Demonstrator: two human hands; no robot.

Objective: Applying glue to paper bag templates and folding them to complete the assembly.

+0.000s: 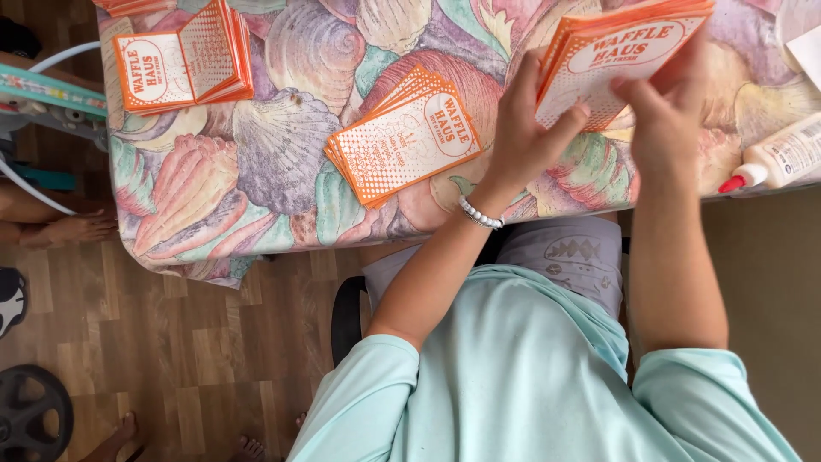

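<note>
1. Hold status. From my remote view, the left hand (pixel 517 137) and the right hand (pixel 671 111) both grip one stack of orange-and-white cards (pixel 620 51), raised just above the far side of the desk (pixel 256 154). The left fingers (pixel 560 124) are curled shut on its lower edge; the right fingers close on its right side (their tips are partly hidden).
2. Slip risk. The stack is pinched only at its edges, so I judge that a loosened grip could let single cards fan out and fall.
3. Scatter risk. A second pile of cards (pixel 402 137) lies already fanned just left of the left hand; a wrist or forearm brushing it could push it over the near edge.
4. Glue risk. A glue bottle (pixel 782 158) lies on its side near the right hand; a nudge could roll it or smear the cards.
5. A folded card pile (pixel 184 60) sits well apart, at low risk.
</note>
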